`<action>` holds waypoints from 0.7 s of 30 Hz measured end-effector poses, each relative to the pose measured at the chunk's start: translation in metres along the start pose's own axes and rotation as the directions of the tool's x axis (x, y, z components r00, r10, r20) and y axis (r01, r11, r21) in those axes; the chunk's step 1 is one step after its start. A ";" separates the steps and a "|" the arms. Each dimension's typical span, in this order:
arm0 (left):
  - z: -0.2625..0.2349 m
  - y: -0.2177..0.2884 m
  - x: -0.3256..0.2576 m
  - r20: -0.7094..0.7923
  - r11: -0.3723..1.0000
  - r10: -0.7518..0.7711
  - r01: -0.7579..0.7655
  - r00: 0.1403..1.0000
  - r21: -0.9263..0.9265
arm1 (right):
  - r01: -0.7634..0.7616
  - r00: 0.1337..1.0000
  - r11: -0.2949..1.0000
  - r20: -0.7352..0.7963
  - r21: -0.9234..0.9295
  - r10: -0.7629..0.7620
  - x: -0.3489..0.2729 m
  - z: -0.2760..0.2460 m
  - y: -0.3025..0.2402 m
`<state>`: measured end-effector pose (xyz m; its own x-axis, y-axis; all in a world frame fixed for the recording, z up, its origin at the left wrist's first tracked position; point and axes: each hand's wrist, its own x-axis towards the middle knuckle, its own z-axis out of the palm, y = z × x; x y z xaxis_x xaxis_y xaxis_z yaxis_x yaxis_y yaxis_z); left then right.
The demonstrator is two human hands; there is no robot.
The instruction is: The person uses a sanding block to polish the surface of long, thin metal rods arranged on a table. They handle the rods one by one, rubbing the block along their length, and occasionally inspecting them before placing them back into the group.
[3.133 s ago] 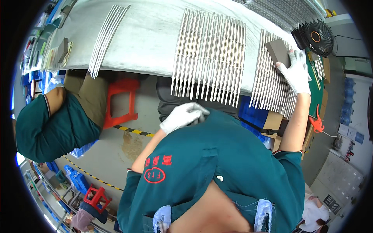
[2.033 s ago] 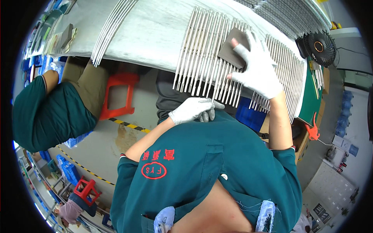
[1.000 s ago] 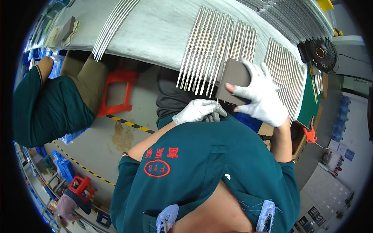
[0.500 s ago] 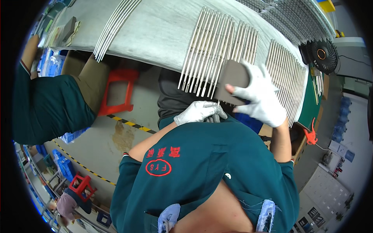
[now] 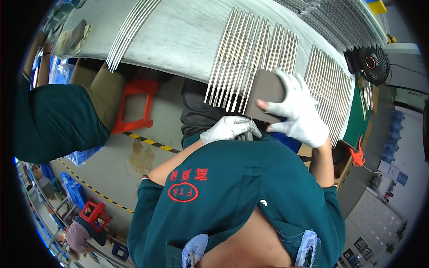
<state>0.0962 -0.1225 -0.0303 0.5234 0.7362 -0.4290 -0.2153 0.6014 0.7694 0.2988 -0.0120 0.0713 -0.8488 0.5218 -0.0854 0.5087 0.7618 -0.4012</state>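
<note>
My right hand [image 5: 301, 109], in a white glove with bare thumb and fingertip showing, grips a grey-brown rectangular block [image 5: 267, 94], perhaps a sanding block. The block covers the lower ends of some thin silvery metal rods [image 5: 232, 62] laid side by side over the table edge. Close to my lap, my white-gloved left hand [image 5: 230, 128] is closed, its fingers curled together just below the block. What it holds, if anything, is hidden; a thin rod end shows between it and the block. To the right lies another row of rods [image 5: 328, 89].
More rods [image 5: 132, 33] lie at the left of the cloth-covered table [image 5: 178, 40]. A black fan [image 5: 370, 64] and an orange air gun [image 5: 357, 154] are at the right. A red stool [image 5: 138, 107] and a seated co-worker [image 5: 62, 120] are on the left.
The block has shifted and turned slightly in my right hand, its lower end a little further left. My left hand stays in place. The co-worker's arm on the left has moved.
</note>
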 end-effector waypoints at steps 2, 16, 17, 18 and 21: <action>0.004 0.003 0.001 -0.032 1.000 -0.022 0.021 0.999 -0.014 | 0.031 0.999 0.999 -0.022 0.011 -0.031 0.013 0.007 -0.015; 0.000 0.011 0.003 -0.041 0.981 -0.184 0.182 0.982 -0.062 | -0.594 0.804 0.674 -0.295 -0.439 0.516 -0.073 -0.019 0.075; 0.001 0.014 0.002 -0.061 0.979 -0.206 0.206 0.977 -0.006 | -0.589 0.808 0.691 -0.307 -0.419 0.502 -0.070 -0.015 0.073; -0.005 0.006 0.000 -0.002 0.985 -0.169 0.169 0.986 -0.025 | -0.548 0.834 0.731 -0.331 -0.406 0.441 -0.067 -0.010 0.069; -0.005 0.008 -0.004 -0.015 0.983 -0.143 0.143 0.990 0.112 | -0.340 0.920 0.888 -0.307 -0.309 0.245 -0.033 0.010 0.057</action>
<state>0.0879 -0.1191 -0.0245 0.5364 0.6475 -0.5413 -0.0441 0.6620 0.7482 0.3540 0.0100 0.0420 -0.6117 0.7844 0.1029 0.7849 0.6180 -0.0456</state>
